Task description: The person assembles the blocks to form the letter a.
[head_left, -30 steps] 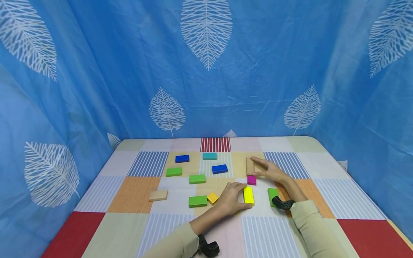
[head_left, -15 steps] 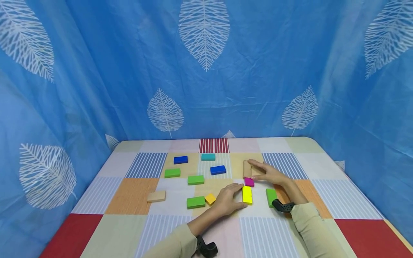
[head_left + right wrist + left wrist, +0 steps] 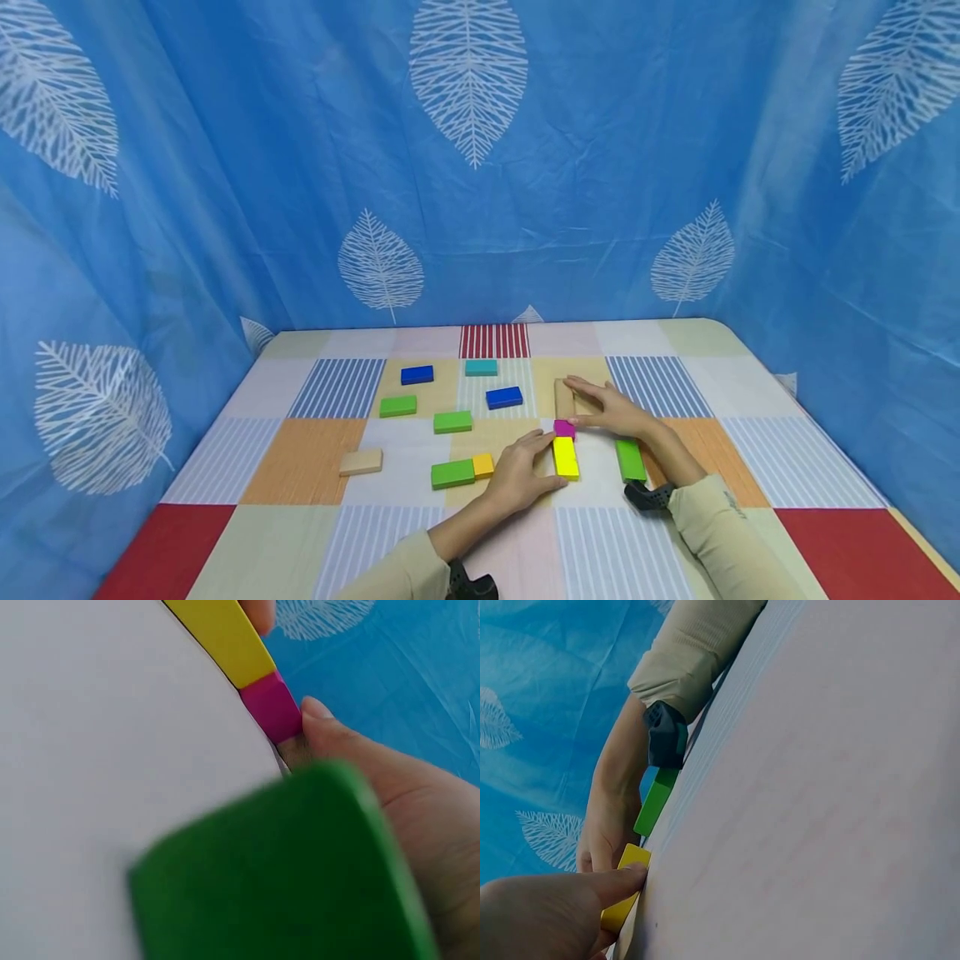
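My left hand holds the yellow block by its ends between thumb and fingers, flat on the cloth. Beyond it lies a small magenta block, touching the yellow block's far end, as the right wrist view also shows. A plain wooden block continues the row past the magenta one. My right hand pinches this wooden block lengthwise, its thumb beside the joint with the magenta block. A green block lies under the right forearm's inner side; it looms blurred in the right wrist view.
Left of my left hand, an orange block abuts a green block. Farther off are green blocks, blue blocks and a teal block. Another wooden block lies left. Blue curtains enclose the patchwork-covered table.
The wooden and magenta blocks have slid left and nearer with my right hand, and the magenta now meets the yellow block. The orange block has turned straight against the green one.
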`<state>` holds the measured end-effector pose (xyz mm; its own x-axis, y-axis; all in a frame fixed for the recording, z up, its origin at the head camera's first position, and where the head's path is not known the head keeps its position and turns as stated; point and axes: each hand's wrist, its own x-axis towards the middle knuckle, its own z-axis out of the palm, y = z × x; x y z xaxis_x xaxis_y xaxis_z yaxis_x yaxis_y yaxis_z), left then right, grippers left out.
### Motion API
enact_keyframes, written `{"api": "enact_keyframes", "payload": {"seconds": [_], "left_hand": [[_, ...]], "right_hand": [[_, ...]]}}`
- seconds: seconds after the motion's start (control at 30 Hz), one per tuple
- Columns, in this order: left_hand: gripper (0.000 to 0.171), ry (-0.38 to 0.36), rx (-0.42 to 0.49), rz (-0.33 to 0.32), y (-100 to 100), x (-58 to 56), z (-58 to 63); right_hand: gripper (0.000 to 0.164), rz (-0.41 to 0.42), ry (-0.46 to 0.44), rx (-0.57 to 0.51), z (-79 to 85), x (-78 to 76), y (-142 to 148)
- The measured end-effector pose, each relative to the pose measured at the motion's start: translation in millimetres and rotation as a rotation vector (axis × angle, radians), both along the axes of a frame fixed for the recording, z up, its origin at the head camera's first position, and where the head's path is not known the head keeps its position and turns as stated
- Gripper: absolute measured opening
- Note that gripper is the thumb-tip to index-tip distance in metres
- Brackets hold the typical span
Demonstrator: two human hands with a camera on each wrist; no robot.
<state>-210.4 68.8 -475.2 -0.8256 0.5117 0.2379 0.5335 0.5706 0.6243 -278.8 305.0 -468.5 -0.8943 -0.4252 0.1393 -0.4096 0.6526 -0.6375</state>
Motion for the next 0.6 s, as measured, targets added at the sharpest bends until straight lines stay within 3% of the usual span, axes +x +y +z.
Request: {"api": "enact_keyframes", "payload": {"seconds": [0.27, 0.6], "left_hand": [[0.067, -0.042, -0.012, -0.023, -1.1, -0.4, -0.7], [0.069, -0.014, -0.064, -0.035, -3.5, 0.7, -0.2]], "right_hand": [[0.068, -0.005, -0.004, -0.017, -5.2, -0.2, 3.1], [0.065, 0.002, 0.012, 0.014, -1.9, -1.2, -1.2]]}}
